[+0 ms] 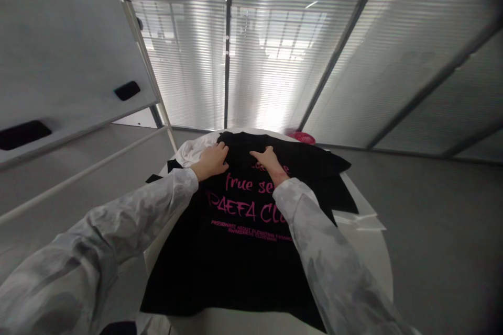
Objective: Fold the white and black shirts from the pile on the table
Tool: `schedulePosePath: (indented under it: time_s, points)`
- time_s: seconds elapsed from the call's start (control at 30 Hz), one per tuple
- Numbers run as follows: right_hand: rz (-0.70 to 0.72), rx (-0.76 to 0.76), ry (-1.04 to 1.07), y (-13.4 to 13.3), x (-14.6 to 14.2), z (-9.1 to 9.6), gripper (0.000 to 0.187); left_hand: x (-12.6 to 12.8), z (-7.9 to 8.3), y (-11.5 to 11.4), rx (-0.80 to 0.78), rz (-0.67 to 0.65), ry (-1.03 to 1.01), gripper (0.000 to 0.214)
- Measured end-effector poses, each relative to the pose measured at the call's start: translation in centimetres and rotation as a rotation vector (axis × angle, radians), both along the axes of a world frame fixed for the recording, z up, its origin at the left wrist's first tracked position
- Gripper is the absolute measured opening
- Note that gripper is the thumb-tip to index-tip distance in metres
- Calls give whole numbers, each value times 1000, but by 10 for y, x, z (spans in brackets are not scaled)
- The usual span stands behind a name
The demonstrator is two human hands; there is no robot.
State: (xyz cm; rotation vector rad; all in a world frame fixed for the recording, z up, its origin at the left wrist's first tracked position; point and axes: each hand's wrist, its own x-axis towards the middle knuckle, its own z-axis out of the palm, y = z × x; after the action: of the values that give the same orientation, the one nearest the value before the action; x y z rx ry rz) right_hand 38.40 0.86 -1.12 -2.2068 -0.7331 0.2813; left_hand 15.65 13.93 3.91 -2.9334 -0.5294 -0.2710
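A black T-shirt (236,272) with pink lettering lies spread over a white round table, its hem toward me. My left hand (211,161) rests on its upper left part, fingers slightly bent and thumb apart from them. Farther right, my right hand (268,161) touches the cloth near the top of the lettering. Its thumb points left, away from the other fingers, some of which are hidden. No fold of cloth shows pinched in either hand. My right forearm covers the end of the printed lines.
Crumpled white cloth (192,151) lies at the table's far left, beside the shirt. White sheets (359,221) stick out on the right of the table (373,251). A pink basket-like object (303,137) is behind it. A whiteboard (70,36) on a frame stands left; blind-covered glass panels rise behind.
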Motion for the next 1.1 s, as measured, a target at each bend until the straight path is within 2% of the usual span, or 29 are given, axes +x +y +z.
schedulePosePath:
  time_s: [0.1,0.2,0.27,0.4,0.57,0.7,0.77,0.83,0.9,1.0,1.1]
  points:
    - [-44,-20,-6,11,-11,-12,87,-4,1,1,-11,68,15,40]
    - [-66,-41,-141,15,-17,-20,91,-7,0,2,-24,117,25,42]
    - [-69,-28,-180,15,-15,-23,89,-8,-1,2,-21,117,47,41]
    - [-65,50,-86,14,-3,-26,88,-7,1,-2,-1,60,77,38]
    - [-26,165,-175,7,11,-21,85,-2,14,-12,-6,10,38,36]
    - [-100,294,-330,-5,25,-9,74,2,17,-28,-47,-25,-1,33]
    - [-124,311,-382,-13,33,-6,71,4,15,-38,-71,-50,7,31]
    - [-91,245,-374,-22,37,-9,67,4,11,-47,-84,-64,43,37]
    - [-12,114,-337,-29,37,-15,64,3,7,-53,-90,-59,95,45]
    - [87,-11,-377,-33,27,-24,64,-3,3,-56,-108,-25,211,37]
    - [129,-18,-529,-33,8,-21,64,-12,-1,-52,-124,-7,305,29]
